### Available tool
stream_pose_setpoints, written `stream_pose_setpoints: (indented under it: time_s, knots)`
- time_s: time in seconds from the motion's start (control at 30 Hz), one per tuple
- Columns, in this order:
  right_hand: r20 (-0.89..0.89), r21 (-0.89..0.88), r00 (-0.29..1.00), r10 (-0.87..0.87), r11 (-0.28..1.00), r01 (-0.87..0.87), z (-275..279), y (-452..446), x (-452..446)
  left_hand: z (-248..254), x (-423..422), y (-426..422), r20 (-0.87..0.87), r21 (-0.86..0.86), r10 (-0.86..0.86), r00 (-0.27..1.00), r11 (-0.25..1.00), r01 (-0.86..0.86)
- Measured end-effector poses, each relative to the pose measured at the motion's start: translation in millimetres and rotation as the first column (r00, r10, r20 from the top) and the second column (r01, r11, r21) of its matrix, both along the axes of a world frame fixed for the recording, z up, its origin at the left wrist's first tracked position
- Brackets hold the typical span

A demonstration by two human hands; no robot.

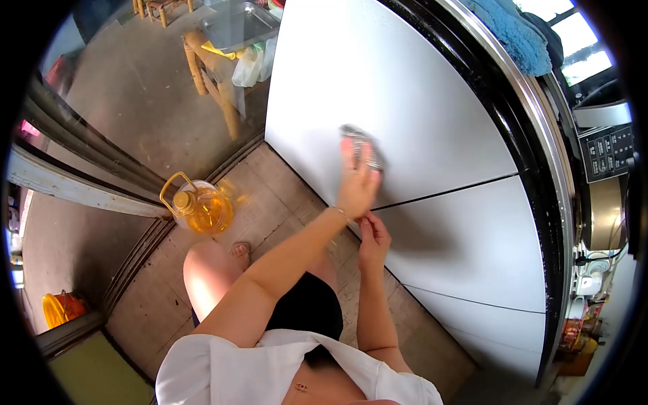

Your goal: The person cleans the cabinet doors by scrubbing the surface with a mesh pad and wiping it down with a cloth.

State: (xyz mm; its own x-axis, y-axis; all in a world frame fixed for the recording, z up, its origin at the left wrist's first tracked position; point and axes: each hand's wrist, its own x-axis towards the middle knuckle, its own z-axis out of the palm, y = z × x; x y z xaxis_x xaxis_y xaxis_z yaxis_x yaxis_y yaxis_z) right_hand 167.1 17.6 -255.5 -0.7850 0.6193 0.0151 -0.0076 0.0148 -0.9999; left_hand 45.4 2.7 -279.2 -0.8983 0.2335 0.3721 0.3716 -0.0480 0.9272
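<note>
- White cabinet front (pixel 378 74), its glossy panels split by dark seams.
- Clear plastic oil jug (pixel 209 210), yellow-capped, upright on the tiled floor (pixel 270 185).
- Left hand (pixel 359 179), grasping a blurred grey cloth (pixel 358 138) against the upper panel.
- Right hand (pixel 373 241), fingers bent, just beside the left wrist; I cannot tell whether it grips anything.

Head-worn view, angled down, hands (pixel 358 191) close, edges perhaps warped

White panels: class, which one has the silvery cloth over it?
The large panel topmost in view, where the left hand holds the silvery cloth; the smaller panels below its seam have none.
</note>
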Motion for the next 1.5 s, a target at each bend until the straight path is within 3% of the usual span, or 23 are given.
stream_pose_setpoints:
  time_s: [0.03, 0.13, 0.2, 0.23, 0.33, 0.43, 0.47, 0.5, 0.57, 0.6, 0.63, 0.7, 0.73, 0.77, 0.87, 0.97, 1.03, 1.1, 1.17, 1.2, 1.27, 1.37, 1.5]
  knots:
    - [-0.025, -0.006, 1.000, 0.006, 1.000, -0.006, -1, -1, 2, -36, -8, 4, 0.189, 0.189, -0.018, 0.982, 0.982, -0.019]
    - [0.026, 0.052, 0.999, 0.028, 0.998, -0.029, -19, 5, 13, -35, -15, -3, 0.090, 0.021, -0.062, 0.994, 0.998, 0.061]
    - [0.049, -0.014, 0.999, 0.000, 1.000, 0.001, -21, 1, 15, 54, 0, -13, -0.261, -0.206, -0.035, 0.965, 0.978, -0.020]
    - [0.064, -0.045, 0.998, -0.015, 0.999, 0.018, -22, 0, 17, 84, 5, -13, -0.267, -0.130, -0.161, 0.950, 0.983, 0.130]
    - [0.153, 0.041, 0.988, -0.025, 0.999, 0.019, -11, 1, 18, 107, 16, -1, -0.396, -0.159, -0.099, 0.913, 0.987, 0.038]
    - [0.092, 0.171, 0.995, -0.035, 0.985, 0.019, -21, 10, 22, 33, 9, 17, -0.180, -0.080, 0.103, 0.978, 0.990, -0.119]
    - [0.084, 0.129, 0.995, -0.047, 0.991, 0.036, -21, 10, 23, -15, -6, 27, 0.314, 0.272, -0.055, 0.948, 0.962, -0.034]
    - [0.081, 0.082, 0.995, -0.063, 0.995, 0.056, -20, 8, 27, -48, -19, 22, 0.527, 0.401, -0.174, 0.832, 0.914, -0.063]
    - [0.095, 0.035, 0.992, -0.086, 0.996, 0.083, -25, 5, 41, -77, -31, -6, 0.732, 0.428, -0.327, 0.598, 0.903, -0.030]
    - [0.097, 0.042, 0.991, -0.092, 0.995, 0.088, -33, 8, 49, -75, -33, -6, 0.723, 0.423, -0.330, 0.607, 0.906, -0.012]
    - [0.096, 0.047, 0.991, -0.097, 0.995, 0.093, -38, 11, 52, -66, -40, 14, 0.668, 0.420, -0.270, 0.693, 0.906, -0.052]
    - [0.117, 0.015, 0.985, -0.125, 0.992, 0.124, -41, 13, 64, 18, -34, 15, 0.233, 0.368, -0.068, 0.970, 0.930, -0.023]
    - [0.118, 0.000, 0.984, -0.133, 0.991, 0.134, -42, 15, 65, 62, -30, 15, -0.003, 0.352, 0.060, 0.998, 0.934, -0.055]
    - [0.119, 0.020, 0.985, -0.124, 0.992, 0.123, -38, 14, 64, 86, -32, 17, -0.289, -0.001, 0.120, 0.950, 0.992, -0.126]
    - [0.034, 0.234, 0.991, -0.128, 0.965, 0.117, -6, 13, 39, 132, -16, 15, -0.366, 0.016, 0.097, 0.925, 0.995, -0.098]
    - [-0.203, 0.545, 0.971, -0.126, 0.809, 0.219, 32, 15, -3, 69, -28, 4, -0.483, -0.189, 0.003, 0.876, 0.976, -0.108]
    - [-0.300, 0.560, 0.950, -0.089, 0.790, 0.251, 51, 16, -19, 2, -35, -7, -0.392, -0.150, 0.067, 0.918, 0.979, -0.135]
    - [-0.270, 0.525, 0.960, -0.073, 0.825, 0.210, 52, 10, -24, -65, -47, -23, 0.039, -0.042, 0.083, 0.996, 0.996, -0.081]
    - [-0.231, 0.514, 0.972, -0.035, 0.844, 0.153, 47, 3, -27, -110, -61, -8, 0.130, 0.101, 0.047, 0.990, 0.993, -0.060]
    - [-0.201, 0.518, 0.980, -0.003, 0.848, 0.109, 40, -1, -27, -91, -62, -11, 0.179, 0.173, 0.024, 0.984, 0.983, -0.055]
    - [-0.122, 0.531, 0.992, 0.044, 0.847, 0.028, 33, -7, -28, -19, -60, -10, -0.332, 0.062, 0.142, 0.933, 0.990, -0.128]
    - [-0.099, 0.534, 0.994, 0.047, 0.845, 0.013, 34, -3, -34, 116, -60, -26, -0.543, -0.101, -0.092, 0.835, 0.994, 0.044]
    - [-0.163, 0.442, 0.985, -0.065, 0.887, 0.132, 20, 3, -33, 91, -61, -21, -0.553, -0.103, -0.003, 0.833, 0.993, -0.065]
